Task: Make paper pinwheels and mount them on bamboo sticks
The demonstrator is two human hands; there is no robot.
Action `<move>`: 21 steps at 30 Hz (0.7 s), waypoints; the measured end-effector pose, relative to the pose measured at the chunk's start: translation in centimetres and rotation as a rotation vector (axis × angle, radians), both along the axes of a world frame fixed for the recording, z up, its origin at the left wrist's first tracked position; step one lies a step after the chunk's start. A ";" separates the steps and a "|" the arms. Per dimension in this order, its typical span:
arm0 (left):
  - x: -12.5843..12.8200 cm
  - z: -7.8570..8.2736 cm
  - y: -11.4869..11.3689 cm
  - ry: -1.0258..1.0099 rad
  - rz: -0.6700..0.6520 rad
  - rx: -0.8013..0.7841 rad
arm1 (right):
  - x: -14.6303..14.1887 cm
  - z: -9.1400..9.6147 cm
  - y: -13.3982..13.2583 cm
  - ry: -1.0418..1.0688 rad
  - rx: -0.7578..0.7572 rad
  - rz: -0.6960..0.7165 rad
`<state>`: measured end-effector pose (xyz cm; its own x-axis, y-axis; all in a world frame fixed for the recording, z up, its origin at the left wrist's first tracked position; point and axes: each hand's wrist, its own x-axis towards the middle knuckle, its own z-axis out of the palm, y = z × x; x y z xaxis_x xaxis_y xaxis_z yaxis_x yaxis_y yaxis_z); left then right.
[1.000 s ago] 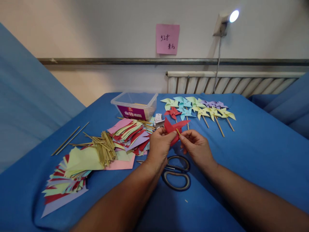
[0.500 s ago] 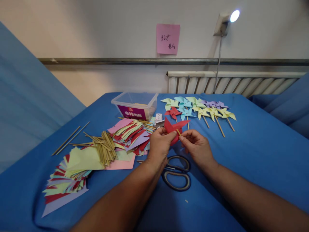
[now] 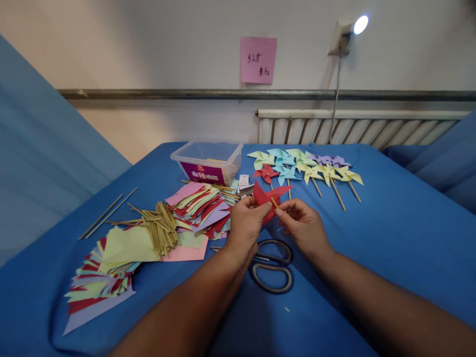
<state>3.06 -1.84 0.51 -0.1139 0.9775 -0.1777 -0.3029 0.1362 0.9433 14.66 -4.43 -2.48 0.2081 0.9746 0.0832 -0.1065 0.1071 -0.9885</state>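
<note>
My left hand [image 3: 245,224] pinches a red paper pinwheel [image 3: 266,197] held above the blue table. A thin wooden stick tip [image 3: 274,202] pokes up at the pinwheel's middle. My right hand [image 3: 303,225] is closed with its fingertips pinched at that stick, right beside the left thumb. Black-handled scissors [image 3: 273,270] lie on the cloth just below both hands.
Finished pinwheels [image 3: 305,168] in green, blue, yellow, purple and red lie in a row at the back. A clear plastic box [image 3: 207,161] stands behind stacks of cut coloured paper [image 3: 199,206]. A bundle of wooden sticks [image 3: 161,228] and more paper [image 3: 107,272] lie at left.
Almost nothing differs; my right hand's fingers have shifted very slightly at the stick, and both hands stay at the red pinwheel.
</note>
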 end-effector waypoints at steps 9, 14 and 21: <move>0.1 0.0 -0.2 -0.018 -0.022 -0.006 | 0.1 0.1 -0.1 0.001 0.039 -0.005; 0.2 0.2 -0.2 -0.026 -0.027 -0.005 | 0.1 0.0 -0.1 0.018 0.018 -0.003; 0.2 -0.2 -0.1 0.010 -0.030 -0.001 | -0.1 0.1 0.0 0.034 0.025 0.005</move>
